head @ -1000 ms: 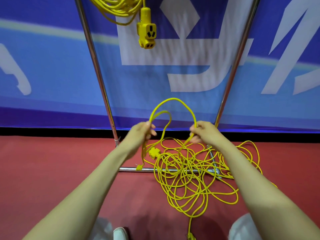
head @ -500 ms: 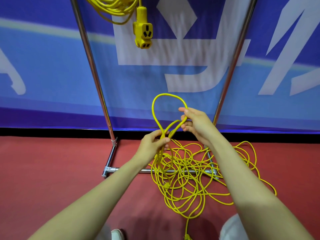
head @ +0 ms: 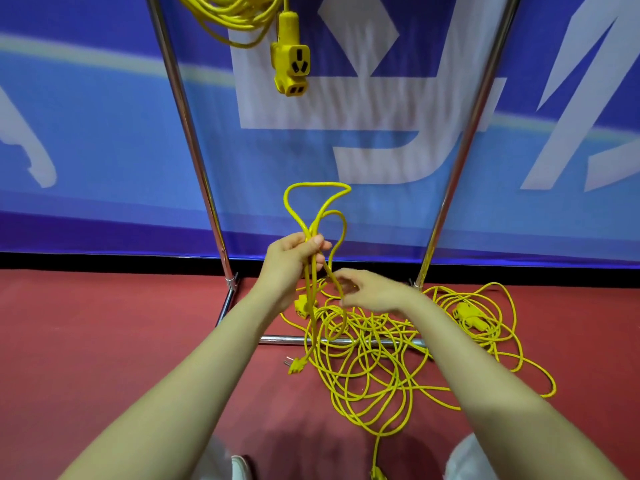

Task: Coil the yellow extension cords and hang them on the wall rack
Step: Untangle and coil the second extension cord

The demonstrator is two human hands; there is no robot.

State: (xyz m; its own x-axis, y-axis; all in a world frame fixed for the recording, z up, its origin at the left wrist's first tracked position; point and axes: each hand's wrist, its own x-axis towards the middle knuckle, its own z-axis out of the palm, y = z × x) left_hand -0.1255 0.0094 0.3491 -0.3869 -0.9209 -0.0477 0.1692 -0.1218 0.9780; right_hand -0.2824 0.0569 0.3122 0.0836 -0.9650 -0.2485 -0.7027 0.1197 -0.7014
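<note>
At the bottom edge of the frame is the toe of my white shoe (head: 239,467). To its right, one yellow plug end (head: 377,474) lies on the red floor (head: 104,358). My bare forearms run up from both lower corners toward the middle.

Right of centre, the loose yellow extension cord (head: 374,375) lies on the floor in a wide tangle of overlapping loops, spread over the rack's base bar (head: 280,339). A three-pin plug (head: 296,365) hangs at the left edge of the tangle on a strand dropping from my grip. I cannot tell whether it touches the floor. One yellow socket block (head: 301,304) sits just behind my left wrist, and another (head: 467,315) lies in the loops at the right.

In the centre, my left hand (head: 294,261) is closed around several strands of the cord, thumb on top, holding two loops (head: 311,185) that stand up above the fist. My right hand (head: 374,292) is just below and to the right, with fingers loosely curled beside a strand coming down from the left hand. It is blurred, so I cannot tell whether it pinches that strand.

Farther back, the rack's two metal uprights (head: 194,150) lean inward toward the top of the frame. A coiled yellow cord (head: 235,15) hangs at the top centre with its socket head (head: 291,64) dangling below. Behind everything is a blue banner (head: 104,150) with white shapes.
</note>
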